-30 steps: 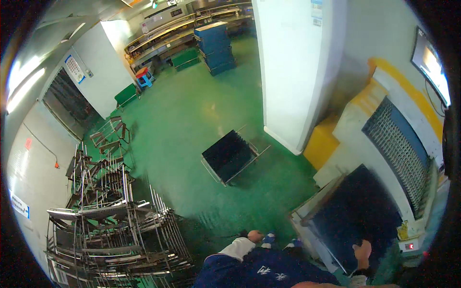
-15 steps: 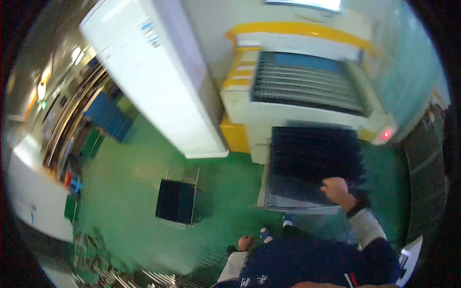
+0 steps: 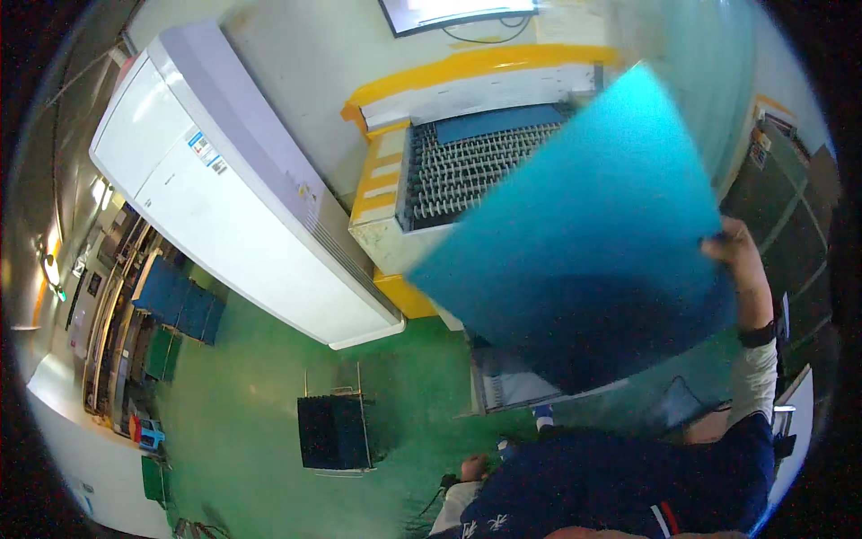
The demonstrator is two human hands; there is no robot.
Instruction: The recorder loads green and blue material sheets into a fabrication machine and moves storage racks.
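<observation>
My right hand is closed on the right edge of a large, flat, blue-green sheet, which is raised and tilted. The sheet hides part of a roller conveyor machine and most of the rack in front of me. Low beside my body hangs my left hand, away from the sheet; its fingers are too small and dim to make out. On the rollers, toward the back, lies another blue sheet.
A tall white cabinet-like unit stands left of the machine. On the green floor sits a small rack with dark panels. A screen hangs above, and grey-green boards stand at the right.
My right hand, earlier low over the dark sheets on the rack, has risen up and right, now holding a blue-green sheet. The view has shifted; my left hand stays low.
</observation>
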